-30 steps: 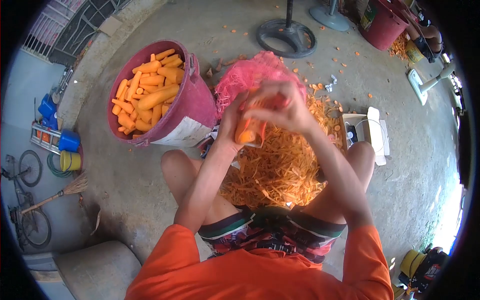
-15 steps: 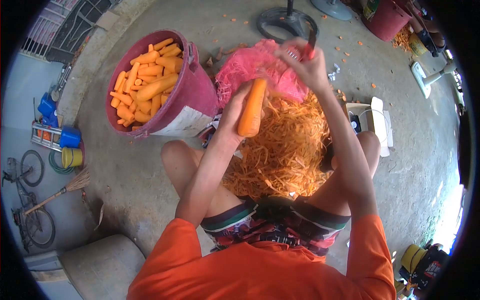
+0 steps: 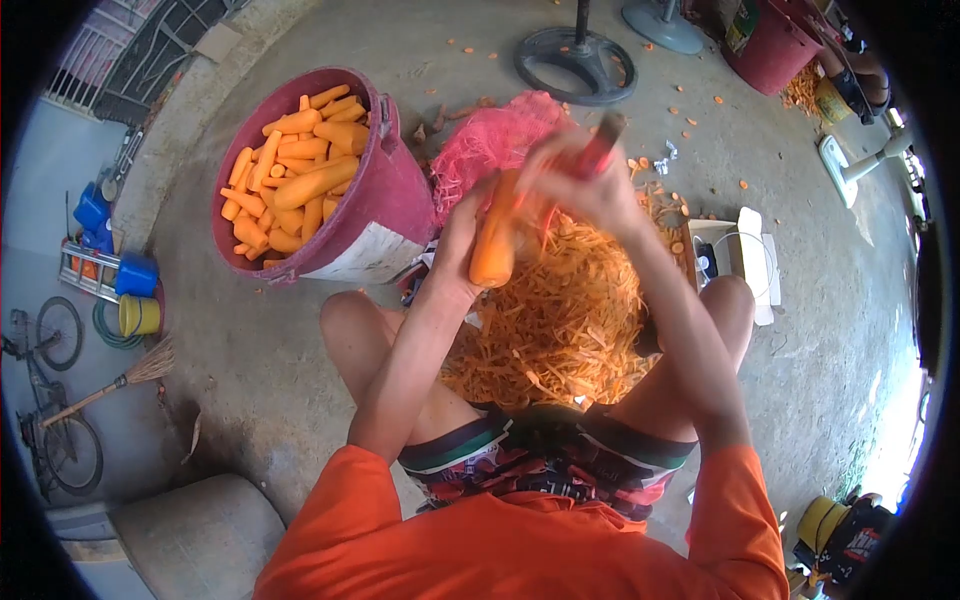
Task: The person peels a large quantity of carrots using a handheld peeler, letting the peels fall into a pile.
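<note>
My left hand (image 3: 466,232) is wrapped round a peeled orange carrot (image 3: 493,250), tilted with its thick end toward me. Blurred by motion, my right hand (image 3: 585,190) grips a red-handled peeler (image 3: 600,148) close against the carrot's upper right side. Below both hands lies a large heap of carrot peelings (image 3: 560,325) between my legs. A pink mesh sack (image 3: 490,135) lies just beyond the heap. To the left, a big maroon tub (image 3: 395,190) holds several peeled carrots (image 3: 315,182).
An open cardboard box (image 3: 750,262) sits right of my knee. A black round stand base (image 3: 535,65) and a grey one (image 3: 660,30) stand ahead. Another person's legs (image 3: 865,80) show at the upper right beside a maroon bucket (image 3: 770,50). A broom (image 3: 110,388) and bicycle are left.
My right hand has moved down and left, bringing the peeler against the carrot. The carrot in my left hand has shifted slightly down and left.
</note>
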The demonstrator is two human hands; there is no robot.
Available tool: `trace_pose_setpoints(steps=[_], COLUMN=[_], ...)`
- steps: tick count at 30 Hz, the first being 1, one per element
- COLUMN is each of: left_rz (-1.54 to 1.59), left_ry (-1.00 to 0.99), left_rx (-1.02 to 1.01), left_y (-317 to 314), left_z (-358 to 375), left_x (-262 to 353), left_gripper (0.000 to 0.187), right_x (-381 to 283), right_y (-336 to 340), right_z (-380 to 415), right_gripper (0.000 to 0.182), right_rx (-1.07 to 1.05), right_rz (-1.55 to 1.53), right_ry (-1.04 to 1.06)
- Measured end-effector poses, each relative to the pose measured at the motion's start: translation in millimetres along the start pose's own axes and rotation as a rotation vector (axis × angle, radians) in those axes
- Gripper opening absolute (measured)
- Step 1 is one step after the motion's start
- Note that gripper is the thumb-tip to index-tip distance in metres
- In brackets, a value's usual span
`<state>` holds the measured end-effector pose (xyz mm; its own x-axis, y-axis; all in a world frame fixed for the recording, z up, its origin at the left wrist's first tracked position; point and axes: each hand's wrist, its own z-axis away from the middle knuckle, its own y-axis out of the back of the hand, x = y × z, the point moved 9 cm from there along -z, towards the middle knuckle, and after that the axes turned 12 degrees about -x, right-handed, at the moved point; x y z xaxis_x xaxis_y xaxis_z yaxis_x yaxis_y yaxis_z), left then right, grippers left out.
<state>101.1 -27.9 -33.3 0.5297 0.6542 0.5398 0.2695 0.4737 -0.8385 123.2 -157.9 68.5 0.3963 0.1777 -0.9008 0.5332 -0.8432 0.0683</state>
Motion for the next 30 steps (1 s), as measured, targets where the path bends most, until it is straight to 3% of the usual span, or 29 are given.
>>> trace_pose_setpoints(steps=[1,2,4,5,6,8,9,10,12,13,14,15,16,18,20,21,22,24,27,28,29,30], left_rz=[0.008,0.015,-0.019,0.105,0.231,0.173,0.028,-0.12,-0.087,-0.016,0.056,0.065,0.064,0.186,0.074,-0.037,-0.037,0.178,0.168,0.106,0.109,0.046], left_ry=[0.016,0.034,-0.041,0.034,0.109,0.079,-0.004,-0.087,-0.051,0.051,0.151,0.064,0.064,0.08,0.036,-0.01,-0.007,0.077,0.11,0.09,0.089,0.063], left_rx=[-0.011,-0.017,0.039,-0.016,-0.071,-0.098,0.022,0.14,0.213,-0.01,-0.237,-0.026,-0.024,-0.112,-0.042,0.012,0.012,-0.097,-0.094,-0.046,-0.041,0.088], left_y=[0.3,2.0,-3.0,-5.3,-8.9,-5.9,0.4,1.6,3.2,1.9,-3.6,18.4,15.8,3.2,1.9,4.6,4.6,-5.3,6.1,3.5,-3.8,-19.6], left_z=[-1.8,-1.2,8.0,5.2,4.1,0.4,0.4,1.1,4.5,2.1,3.4,1.0,-0.3,-2.7,-2.1,-3.2,-2.8,2.8,-1.4,-3.6,-3.0,-0.7], left_x=[-0.1,-1.2,0.0,-7.7,-16.1,-14.8,-8.0,1.9,3.8,-2.6,-11.8,-12.4,-12.9,-10.4,-6.1,-0.6,-1.7,-15.7,-22.7,-18.0,-19.4,-12.8], left_gripper=[0.033,0.033,0.033,0.034,0.034,0.035,0.035,0.035,0.038,0.037,0.036,0.035,0.035,0.035,0.035,0.034,0.034,0.034,0.035,0.035,0.035,0.032], right_x=[-42.2,-34.5,17.3,16.5,12.1,-1.6,-24.3,-32.4,-38.7,-11.1,2.6,12.7,12.9,9.1,0.9,-23.4,-37.4,18.3,14.8,4.9,-0.7,-13.1], right_y=[-24.1,-19.2,25.4,54.7,55.4,52.4,18.4,6.7,-24.9,-10.1,6.8,42.4,67.2,67.9,-0.7,-25.9,-30.0,25.6,77.3,64.2,26.5,-8.9], right_z=[-1.3,-2.8,-2.6,-2.6,-1.5,-1.2,1.3,1.9,0.0,-2.8,-6.5,-8.2,-4.9,-0.2,2.0,-0.1,-1.5,-2.0,-0.9,-1.5,0.8,0.7], right_gripper=[0.008,0.008,0.01,0.011,0.011,0.012,0.01,0.01,0.009,0.009,0.009,0.008,0.008,0.009,0.009,0.009,0.011,0.013,0.013,0.013,0.013,0.013], right_rx=[-0.118,-0.115,0.107,0.249,0.249,0.213,0.08,0.074,-0.118,-0.095,-0.091,0.101,0.294,0.338,0.03,-0.11,-0.156,0.131,0.319,0.316,0.144,-0.027], right_rz=[0.411,0.409,0.24,0.29,0.295,0.239,0.438,0.437,0.428,0.229,0.225,0.262,0.295,0.375,-0.098,0.206,0.382,0.196,0.405,0.406,0.264,0.124], right_ry=[0.237,0.238,-0.063,-0.039,-0.042,0.044,0.134,0.134,0.172,0.069,0.065,0.037,0.012,-0.063,-0.073,0.122,0.148,-0.078,-0.066,-0.062,-0.003,0.057])
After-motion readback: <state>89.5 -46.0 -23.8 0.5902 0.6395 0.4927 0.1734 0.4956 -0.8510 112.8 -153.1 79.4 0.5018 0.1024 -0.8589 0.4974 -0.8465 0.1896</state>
